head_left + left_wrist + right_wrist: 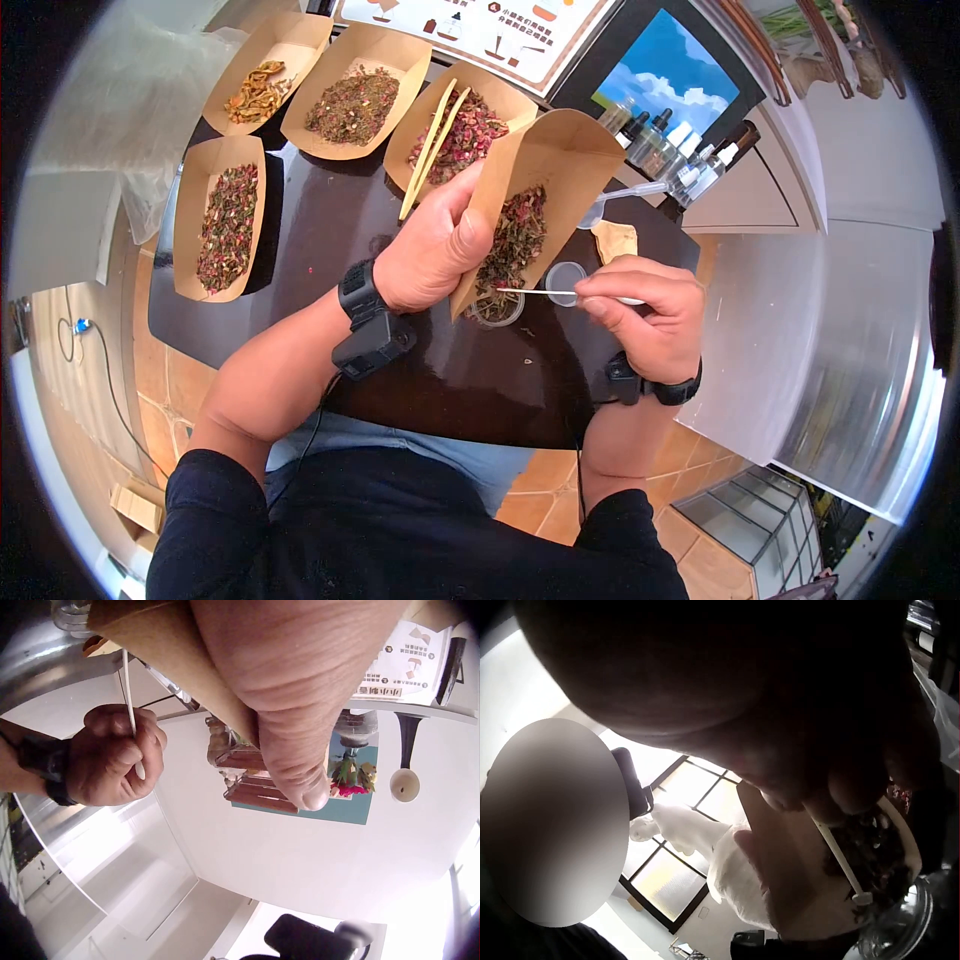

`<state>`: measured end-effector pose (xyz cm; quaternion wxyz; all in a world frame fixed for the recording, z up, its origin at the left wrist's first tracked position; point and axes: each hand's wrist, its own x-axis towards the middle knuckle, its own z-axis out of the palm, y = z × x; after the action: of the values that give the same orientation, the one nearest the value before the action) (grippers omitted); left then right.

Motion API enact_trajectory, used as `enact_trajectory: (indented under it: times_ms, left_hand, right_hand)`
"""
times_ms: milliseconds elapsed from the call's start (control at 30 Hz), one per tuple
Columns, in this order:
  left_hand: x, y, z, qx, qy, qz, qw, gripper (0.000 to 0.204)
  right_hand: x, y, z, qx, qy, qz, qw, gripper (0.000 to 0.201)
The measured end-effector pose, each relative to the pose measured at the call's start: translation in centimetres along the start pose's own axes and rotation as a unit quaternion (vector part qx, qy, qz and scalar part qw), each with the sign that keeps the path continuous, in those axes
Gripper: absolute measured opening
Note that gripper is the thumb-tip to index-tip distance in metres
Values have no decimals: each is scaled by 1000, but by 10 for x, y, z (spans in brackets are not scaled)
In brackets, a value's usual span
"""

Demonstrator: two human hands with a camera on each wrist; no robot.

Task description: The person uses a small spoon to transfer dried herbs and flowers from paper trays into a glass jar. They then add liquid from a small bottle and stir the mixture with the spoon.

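My left hand [435, 245] grips a brown kraft-paper tray [580, 150] by its side, thumb over the wall. The tray is tilted with its low end toward me, and dried herbs and petals [515, 235] lie heaped along it. Under that low end stands a small clear round container [497, 310] with some herb bits in it. My right hand [655, 310] pinches a thin white stick [540, 291], whose small blunt tip reaches the herbs at the tray's lower end. In the right wrist view the stick [838, 862] points down toward the clear container [907, 922].
More paper trays of dried plants stand at the left and back, including a tray of dark mix [228, 230]. Yellow tongs [435, 145] lie across one. A clear round cup [565, 282], a plastic dropper [635, 192] and several small bottles [670, 145] are at the right.
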<state>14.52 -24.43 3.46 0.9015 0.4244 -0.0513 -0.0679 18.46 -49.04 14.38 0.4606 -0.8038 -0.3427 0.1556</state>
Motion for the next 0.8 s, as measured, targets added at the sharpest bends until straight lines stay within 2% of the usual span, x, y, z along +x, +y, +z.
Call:
enact_trajectory:
  times_ms: [100, 133, 200, 400, 533, 633, 800]
  left_hand:
    - [0, -2, 1, -10, 8, 9, 1000, 135]
    - [0, -4, -1, -10, 8, 9, 1000, 135]
    - [0, -7, -4, 16, -36, 46, 998, 124]
    - [-2, -2, -2, -7, -25, 34, 999, 125]
    - [-3, 5, 3, -47, -24, 27, 998, 125]
    - [0, 0, -3, -34, -31, 29, 999, 126]
    - [2, -1, -3, -34, -20, 15, 999, 126]
  right_hand:
    - [-4, 5, -6, 15, 18, -16, 1000, 15]
    - [-6, 5, -7, 35, 51, -8, 998, 15]
    - [-10, 7, -8, 71, 102, -5, 992, 17]
    - [-9, 14, -8, 73, 141, -52, 986, 19]
    - [-10, 10, -11, 77, 143, -34, 986, 18]
    - [-9, 9, -15, 55, 99, -48, 992, 17]
    - [-8, 7, -14, 30, 58, 9, 998, 16]
